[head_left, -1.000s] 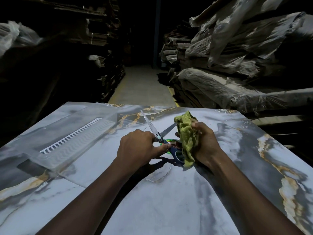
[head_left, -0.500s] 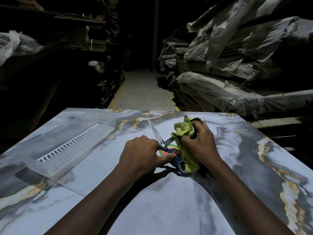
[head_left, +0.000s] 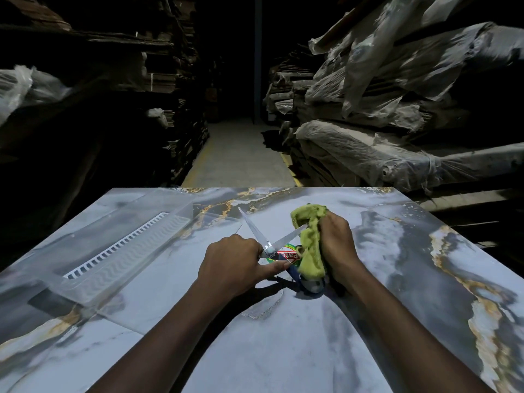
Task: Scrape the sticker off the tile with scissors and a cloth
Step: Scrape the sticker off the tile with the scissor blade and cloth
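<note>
Marbled grey tile point(head_left: 283, 336) lies flat under both hands, the sticker point(head_left: 286, 254) still stuck near its middle. The right hand point(head_left: 337, 245) clutches the green cloth point(head_left: 310, 251), bunched over the blue handle of the scissors point(head_left: 255, 231). The left hand point(head_left: 232, 265) grips them at the pivot. The blades now spread wider than a moment ago and bare more of the sticker, so scraping looks barely begun.

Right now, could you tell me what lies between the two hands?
The head view shows the open scissors and the sticker between the left hand and the right hand gripping the cloth.
</note>
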A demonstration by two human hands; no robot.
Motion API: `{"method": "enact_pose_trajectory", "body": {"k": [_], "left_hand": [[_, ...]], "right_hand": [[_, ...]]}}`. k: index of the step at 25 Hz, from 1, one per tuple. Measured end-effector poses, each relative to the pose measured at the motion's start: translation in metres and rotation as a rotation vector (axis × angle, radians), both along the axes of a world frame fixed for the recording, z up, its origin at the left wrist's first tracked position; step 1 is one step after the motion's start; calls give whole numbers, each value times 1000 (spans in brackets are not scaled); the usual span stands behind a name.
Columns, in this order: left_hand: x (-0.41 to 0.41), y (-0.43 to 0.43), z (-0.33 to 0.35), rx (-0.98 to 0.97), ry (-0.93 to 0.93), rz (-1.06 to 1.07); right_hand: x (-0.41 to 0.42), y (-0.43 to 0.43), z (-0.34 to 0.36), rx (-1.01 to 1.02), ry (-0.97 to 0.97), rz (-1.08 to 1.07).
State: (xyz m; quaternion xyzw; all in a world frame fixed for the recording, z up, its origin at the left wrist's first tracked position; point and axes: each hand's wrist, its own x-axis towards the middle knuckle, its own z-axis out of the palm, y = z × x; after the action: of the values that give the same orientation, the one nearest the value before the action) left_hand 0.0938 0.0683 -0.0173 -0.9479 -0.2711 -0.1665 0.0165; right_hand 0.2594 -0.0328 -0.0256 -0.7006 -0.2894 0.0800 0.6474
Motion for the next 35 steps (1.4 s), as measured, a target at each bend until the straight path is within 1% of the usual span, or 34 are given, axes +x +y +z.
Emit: {"method": "enact_pose_trajectory", "body": {"k": [1,2,3,4,5,6,8,9,10,11,13,14,15,17,18,19,21,24,26,29,31,35], "left_hand": [[0,0,1,-13,-7,-3],[-1,0,2,-30,-14,-2],[-2,-1,3,-43,-21,3],[-2,-1,4,-46,-23,10],[-3,-1,5,-34,-24,14],[-3,-1,5,-15,-23,14],[-4,0,4,20,-25,10],[-3,0,4,31,-31,10],[-3,0,4,37,-37,12],[-3,0,4,41,-43,15],[-3,2,4,56,-49,23],[-3,2,4,65,-49,23],[-4,3,4,68,-49,21],[-5,3,5,63,-55,14],[-5,2,5,67,-57,10],[-5,1,6,79,-54,4],[-4,0,8,115,-40,-10],[-4,-2,9,132,-27,-20],[-4,-2,10,123,-23,-22],[-5,-2,10,110,-25,-23],[-5,-2,11,114,-26,-23],[-6,-3,12,124,-19,-24]], "right_hand": [[-1,-1,2,79,206,60],[-3,-3,4,128,339,139],[-5,-6,6,130,372,228],[-7,-8,6,97,313,298],[-10,-10,7,50,200,344],[-9,-9,6,-16,61,345],[-6,-7,4,-138,-167,244],[-7,-7,5,-163,-219,220],[-6,-7,4,-145,-207,243],[-6,-9,6,-93,-116,297],[-10,-12,10,29,194,404],[-12,-14,12,64,285,441],[-11,-15,12,63,273,472],[-7,-14,11,-24,44,463],[-6,-13,10,-76,-63,419],[-5,-13,11,-105,-115,375],[-4,-11,8,-121,-161,279],[-4,-10,7,-107,-233,195],[-2,-9,7,-77,-204,247],[-2,-12,9,-12,-81,367],[-1,-11,8,-37,-105,355],[-3,-12,9,-124,-231,271]]}}
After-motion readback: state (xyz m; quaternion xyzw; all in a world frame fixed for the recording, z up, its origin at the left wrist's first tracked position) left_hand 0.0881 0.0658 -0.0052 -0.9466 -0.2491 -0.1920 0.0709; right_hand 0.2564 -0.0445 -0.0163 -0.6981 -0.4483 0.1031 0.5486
